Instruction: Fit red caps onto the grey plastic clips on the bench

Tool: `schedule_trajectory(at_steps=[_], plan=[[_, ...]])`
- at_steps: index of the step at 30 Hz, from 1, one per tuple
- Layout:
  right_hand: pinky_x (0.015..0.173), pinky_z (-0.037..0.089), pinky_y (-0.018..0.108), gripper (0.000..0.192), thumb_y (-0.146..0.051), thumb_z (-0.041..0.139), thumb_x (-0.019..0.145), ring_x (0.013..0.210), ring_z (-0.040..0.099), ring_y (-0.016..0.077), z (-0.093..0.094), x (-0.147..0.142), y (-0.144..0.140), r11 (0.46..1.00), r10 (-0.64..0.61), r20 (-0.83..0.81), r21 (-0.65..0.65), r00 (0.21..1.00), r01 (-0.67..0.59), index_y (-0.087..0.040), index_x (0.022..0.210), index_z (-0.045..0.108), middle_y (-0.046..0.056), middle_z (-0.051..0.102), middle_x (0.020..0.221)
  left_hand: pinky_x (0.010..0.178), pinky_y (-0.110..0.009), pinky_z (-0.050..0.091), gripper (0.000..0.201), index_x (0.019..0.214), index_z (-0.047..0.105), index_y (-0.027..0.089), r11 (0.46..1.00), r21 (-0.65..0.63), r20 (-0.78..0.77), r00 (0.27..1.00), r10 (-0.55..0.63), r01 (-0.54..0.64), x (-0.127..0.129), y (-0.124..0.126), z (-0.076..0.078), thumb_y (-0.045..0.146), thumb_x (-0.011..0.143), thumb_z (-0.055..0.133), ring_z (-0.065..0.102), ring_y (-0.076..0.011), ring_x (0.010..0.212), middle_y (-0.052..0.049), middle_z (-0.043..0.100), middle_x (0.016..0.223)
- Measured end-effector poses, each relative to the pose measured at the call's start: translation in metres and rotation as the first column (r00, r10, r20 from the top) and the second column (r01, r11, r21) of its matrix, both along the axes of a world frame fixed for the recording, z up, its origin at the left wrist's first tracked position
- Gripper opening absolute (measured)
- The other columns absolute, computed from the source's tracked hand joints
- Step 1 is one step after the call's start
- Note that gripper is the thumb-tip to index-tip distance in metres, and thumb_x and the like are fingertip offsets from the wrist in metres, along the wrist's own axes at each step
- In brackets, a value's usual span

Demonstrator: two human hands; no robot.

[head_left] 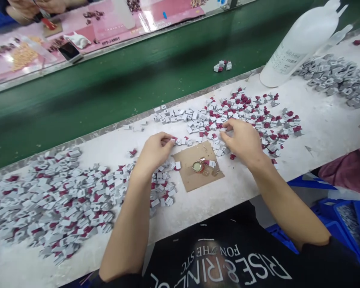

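My left hand (156, 151) is closed in a pinch, with a small grey-and-maroon plastic piece (174, 139) at its fingertips. My right hand (243, 141) hovers at the edge of a scattered group of similar pieces (243, 102). Its thumb and forefinger are apart, and nothing plainly shows between them. Between my hands lies a square of brown cardboard (192, 180). On it are a round, gold-rimmed dish (197, 166), one grey-and-maroon piece (210, 163) and several tiny metal bits (204, 149).
A large heap of grey-and-maroon pieces (75, 200) covers the left side. A white plastic bottle (297, 48) stands at the back right before a pile of grey parts (339, 80). Beyond a green belt (108, 104), another person's hands (27, 9) work. Blue crates (333, 216) sit lower right.
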State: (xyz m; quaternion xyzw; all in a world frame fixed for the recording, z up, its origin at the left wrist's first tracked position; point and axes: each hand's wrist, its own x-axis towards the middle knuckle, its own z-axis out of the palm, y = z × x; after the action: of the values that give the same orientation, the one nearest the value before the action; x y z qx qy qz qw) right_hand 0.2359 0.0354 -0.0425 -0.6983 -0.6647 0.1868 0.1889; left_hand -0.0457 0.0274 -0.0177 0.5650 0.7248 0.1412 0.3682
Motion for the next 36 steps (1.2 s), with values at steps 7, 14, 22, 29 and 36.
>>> schedule_trajectory(at_steps=[7,14,22,29,36], plan=[[0.068,0.055,0.039,0.029,-0.024,0.073,0.085,0.074,0.074,0.0264,0.021,0.014,-0.021,0.996,-0.056,-0.502,-0.082,0.863,0.017,-0.020,0.112,0.082,0.008,0.081,0.085,0.107,-0.053,0.060,0.041,0.140,0.072,0.017,0.974,0.228,-0.258,0.965,0.056,0.004,-0.007,0.026,-0.003,0.023,0.101,0.062,0.076,-0.0370,0.109,-0.022,0.072,0.137],[0.066,0.061,0.036,0.030,-0.039,0.095,0.083,0.067,0.074,0.0203,0.013,0.015,-0.047,0.969,-0.126,-0.826,-0.221,0.549,-0.110,-0.024,0.104,0.079,0.002,0.078,0.079,0.109,-0.058,0.056,0.027,0.117,0.071,0.022,0.967,0.255,-0.348,0.934,0.074,0.018,0.002,0.052,-0.014,0.010,0.095,0.060,0.071,-0.0455,0.125,-0.024,0.065,0.140],[0.075,0.067,0.036,0.027,-0.043,0.098,0.091,0.081,0.078,0.0210,0.012,0.014,-0.068,0.964,-0.107,-0.886,-0.204,0.452,-0.172,-0.026,0.102,0.081,0.002,0.078,0.088,0.098,-0.047,0.063,0.022,0.094,0.061,0.026,0.942,0.330,0.047,0.997,0.057,-0.070,0.004,0.014,0.002,0.011,0.083,0.073,0.077,-0.0306,0.105,-0.009,0.082,0.114],[0.081,0.069,0.035,0.027,-0.042,0.100,0.092,0.094,0.079,0.0211,0.018,-0.008,-0.075,0.992,-0.013,-0.917,-0.061,0.399,-0.107,-0.029,0.105,0.080,0.003,0.080,0.105,0.090,-0.038,0.068,0.017,0.103,0.066,0.024,0.990,0.137,0.701,0.710,-0.069,-0.039,0.053,-0.050,0.023,0.025,0.097,0.081,0.083,-0.0233,0.102,-0.010,0.085,0.115],[0.092,0.071,0.038,0.026,-0.043,0.099,0.093,0.099,0.081,0.0225,0.029,-0.023,-0.080,0.994,0.060,-0.880,0.011,0.471,-0.105,-0.028,0.106,0.082,0.005,0.081,0.109,0.075,-0.030,0.065,0.023,0.104,0.064,0.023,0.983,0.095,0.834,0.552,0.007,-0.155,0.074,-0.063,0.016,0.034,0.103,0.085,0.079,-0.0169,0.084,-0.006,0.085,0.104]])
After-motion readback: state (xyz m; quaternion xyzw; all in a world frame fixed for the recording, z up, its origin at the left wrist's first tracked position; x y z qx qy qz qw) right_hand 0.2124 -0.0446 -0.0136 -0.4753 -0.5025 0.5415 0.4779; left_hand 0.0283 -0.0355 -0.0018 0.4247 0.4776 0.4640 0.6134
